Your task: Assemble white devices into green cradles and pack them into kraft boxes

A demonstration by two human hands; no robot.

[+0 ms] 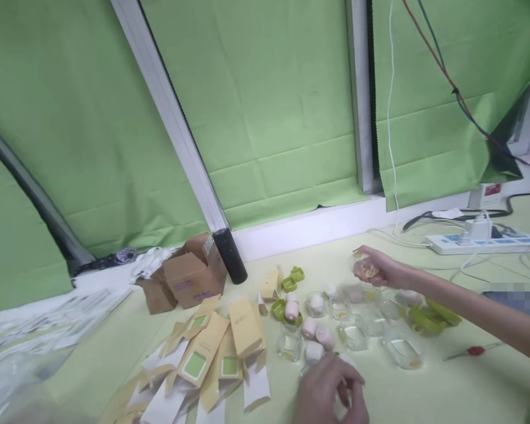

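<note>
At the bottom, my left hand (329, 388) is closed with its fingers curled in; whatever it may hold is hidden. It is close to small pale pink jars (314, 351) and clear glass-like containers (289, 344). From the right edge my right arm stretches across the table, and my right hand (371, 270) is raised over the far containers. Its fingers curl round small yellowish pieces (369, 271), too blurred to name exactly. Below it lie more clear containers (353, 333), some with a yellow spot, and green cup-like pieces (428, 321).
Left of the jars lies a pile of tan paper boxes (207, 347). Behind are an open cardboard carton (194, 274) and a black cylinder (230, 256). A white power strip (490, 242) with cables lies at the far right, near a red-marked thin item (476, 351).
</note>
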